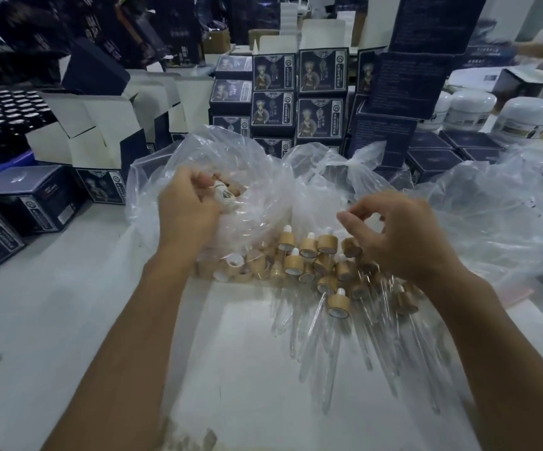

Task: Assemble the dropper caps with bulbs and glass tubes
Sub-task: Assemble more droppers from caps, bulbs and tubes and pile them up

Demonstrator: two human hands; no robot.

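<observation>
A: Left hand [187, 206]?
B: Centre-left, inside the clear plastic bag [231, 164], fingers curled around something pale; can't tell what.
A: Right hand [403, 236]?
B: Right of centre, fingers loosely bent, holding nothing, above the pile.
A: Parts?
B: Bamboo dropper caps [309, 258] with white bulbs [310, 236] heaped mid-frame on the white table [52, 304]; glass tubes [331, 346] fan toward the lower right. Dark printed boxes [320, 92] stacked at the top.

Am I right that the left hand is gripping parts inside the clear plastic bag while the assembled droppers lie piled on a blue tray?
Not quite: in the head view, the assembled droppers lie on the white table, not a blue tray. The left hand does grip parts inside the clear plastic bag.
</observation>
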